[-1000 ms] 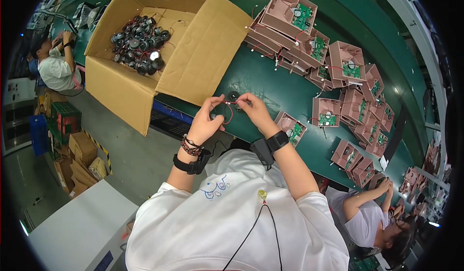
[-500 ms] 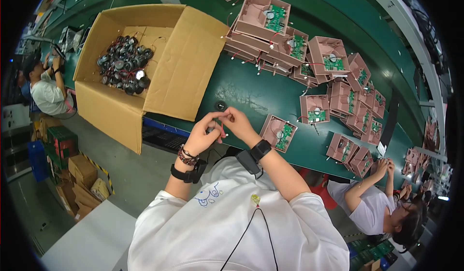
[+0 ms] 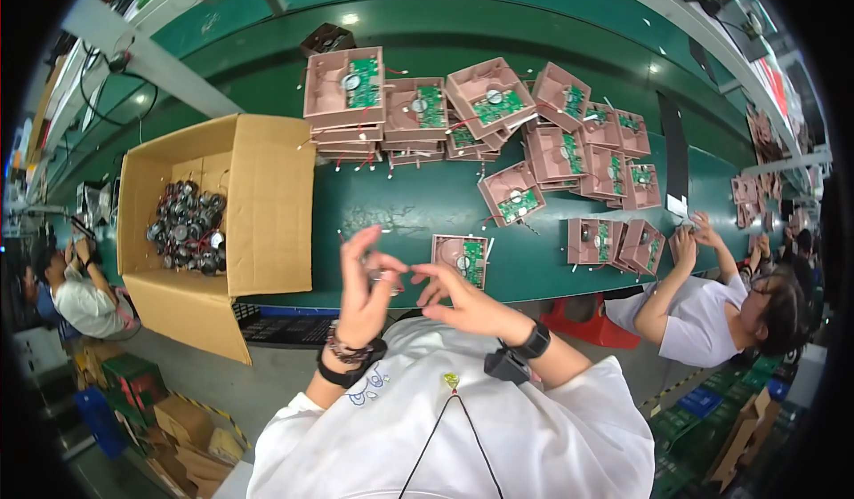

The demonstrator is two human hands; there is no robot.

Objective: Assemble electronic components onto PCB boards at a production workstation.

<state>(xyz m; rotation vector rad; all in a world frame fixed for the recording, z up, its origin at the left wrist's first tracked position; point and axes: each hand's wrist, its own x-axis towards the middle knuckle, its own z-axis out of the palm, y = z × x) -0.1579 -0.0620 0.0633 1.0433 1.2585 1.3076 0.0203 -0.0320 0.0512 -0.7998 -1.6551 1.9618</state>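
My left hand [image 3: 360, 294] is raised over the near edge of the green table [image 3: 356, 195], closed around a small round speaker [image 3: 381, 276]. Fingers cover most of this part; a bit of red wire shows below it. My right hand [image 3: 464, 301] has its fingers apart, with the fingertips close to those of my left hand. Nothing can be made out in it. Just beyond the right hand lies a pink plastic housing [image 3: 451, 250] with a green circuit board and a round part inside.
An open cardboard box [image 3: 271, 223] of wired speakers [image 3: 189, 232] stands at the left. Pink housings [image 3: 342, 112] are stacked along the table's far side and to the right. A co-worker [image 3: 703, 312] handles something at the right; another person [image 3: 84, 294] sits far left.
The view has turned, so the box and housings appear shifted. My right fingers have spread and drawn slightly away from the left hand. A black disc seen earlier on the table no longer shows clearly.
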